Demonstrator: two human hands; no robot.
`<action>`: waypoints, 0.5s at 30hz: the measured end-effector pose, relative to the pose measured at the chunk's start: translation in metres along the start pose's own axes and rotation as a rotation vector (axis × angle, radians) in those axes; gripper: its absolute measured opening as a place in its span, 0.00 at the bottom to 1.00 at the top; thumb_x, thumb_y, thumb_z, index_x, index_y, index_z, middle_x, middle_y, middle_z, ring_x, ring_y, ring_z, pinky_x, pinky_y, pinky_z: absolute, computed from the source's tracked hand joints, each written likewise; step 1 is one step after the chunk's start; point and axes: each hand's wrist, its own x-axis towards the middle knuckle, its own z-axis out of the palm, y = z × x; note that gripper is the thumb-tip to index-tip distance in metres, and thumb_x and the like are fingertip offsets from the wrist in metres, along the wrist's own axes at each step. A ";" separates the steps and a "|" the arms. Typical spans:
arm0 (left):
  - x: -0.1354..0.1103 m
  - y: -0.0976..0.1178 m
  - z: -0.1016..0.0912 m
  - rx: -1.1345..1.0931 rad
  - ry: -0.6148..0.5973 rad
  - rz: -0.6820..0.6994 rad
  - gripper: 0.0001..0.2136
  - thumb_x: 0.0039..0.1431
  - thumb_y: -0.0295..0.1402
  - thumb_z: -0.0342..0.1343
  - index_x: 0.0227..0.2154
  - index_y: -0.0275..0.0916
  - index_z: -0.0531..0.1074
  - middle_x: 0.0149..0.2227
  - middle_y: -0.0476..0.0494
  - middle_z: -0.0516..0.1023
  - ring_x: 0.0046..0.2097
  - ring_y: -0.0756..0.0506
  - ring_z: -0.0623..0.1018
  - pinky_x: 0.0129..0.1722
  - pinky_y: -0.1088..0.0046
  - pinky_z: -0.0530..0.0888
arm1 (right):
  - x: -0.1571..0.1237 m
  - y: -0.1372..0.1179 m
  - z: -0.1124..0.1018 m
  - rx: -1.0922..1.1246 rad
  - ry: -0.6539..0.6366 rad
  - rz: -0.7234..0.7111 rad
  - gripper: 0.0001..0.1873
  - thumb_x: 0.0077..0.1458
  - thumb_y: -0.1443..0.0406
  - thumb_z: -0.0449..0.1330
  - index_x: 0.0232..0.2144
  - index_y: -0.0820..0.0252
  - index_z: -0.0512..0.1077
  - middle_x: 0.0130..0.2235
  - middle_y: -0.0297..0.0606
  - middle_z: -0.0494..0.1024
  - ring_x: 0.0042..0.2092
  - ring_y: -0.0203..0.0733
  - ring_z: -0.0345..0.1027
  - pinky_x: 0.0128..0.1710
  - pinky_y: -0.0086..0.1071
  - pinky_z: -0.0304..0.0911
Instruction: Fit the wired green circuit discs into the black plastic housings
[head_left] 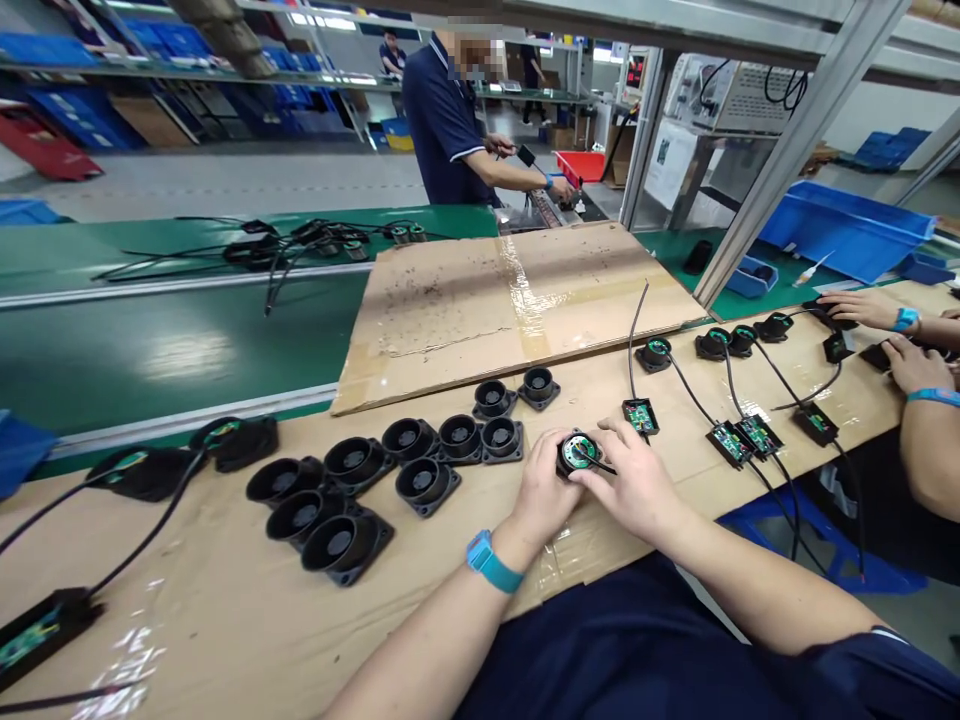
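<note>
Both my hands meet on a small black round housing [576,452] with a green circuit disc inside, resting on the cardboard-covered bench [225,600]. My left hand [541,490], with a blue wristband, grips its left side. My right hand [628,480] pinches its right edge, fingers curled over it. A black cable runs from the housing to a small boxed green board [640,416] just beyond my right hand.
Several empty black cup-shaped housings [352,500] lie left of my hands. Wired assemblies [739,438] stretch to the right, where a co-worker's hands [885,335] rest. A large cardboard sheet [510,290] covers the green conveyor [165,340]. Another person [457,120] stands beyond it.
</note>
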 end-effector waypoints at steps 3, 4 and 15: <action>0.000 -0.004 0.002 -0.032 -0.082 -0.069 0.20 0.55 0.26 0.58 0.51 0.39 0.67 0.49 0.39 0.76 0.52 0.40 0.77 0.55 0.57 0.75 | 0.002 0.010 0.009 0.073 -0.086 -0.054 0.22 0.59 0.64 0.65 0.55 0.58 0.70 0.54 0.47 0.74 0.54 0.49 0.72 0.56 0.42 0.70; 0.000 -0.006 0.002 -0.032 -0.116 -0.085 0.20 0.55 0.27 0.58 0.51 0.39 0.67 0.49 0.39 0.76 0.52 0.40 0.77 0.55 0.56 0.75 | 0.004 0.014 0.012 0.077 -0.110 -0.059 0.21 0.59 0.64 0.65 0.55 0.59 0.70 0.52 0.46 0.76 0.53 0.48 0.72 0.55 0.40 0.70; -0.002 -0.030 -0.008 -0.011 -0.315 -0.159 0.48 0.37 0.49 0.75 0.61 0.43 0.59 0.58 0.36 0.71 0.59 0.31 0.74 0.60 0.46 0.72 | 0.013 0.039 0.025 -0.060 -0.140 -0.204 0.27 0.57 0.54 0.68 0.54 0.60 0.70 0.48 0.44 0.79 0.48 0.45 0.75 0.49 0.34 0.71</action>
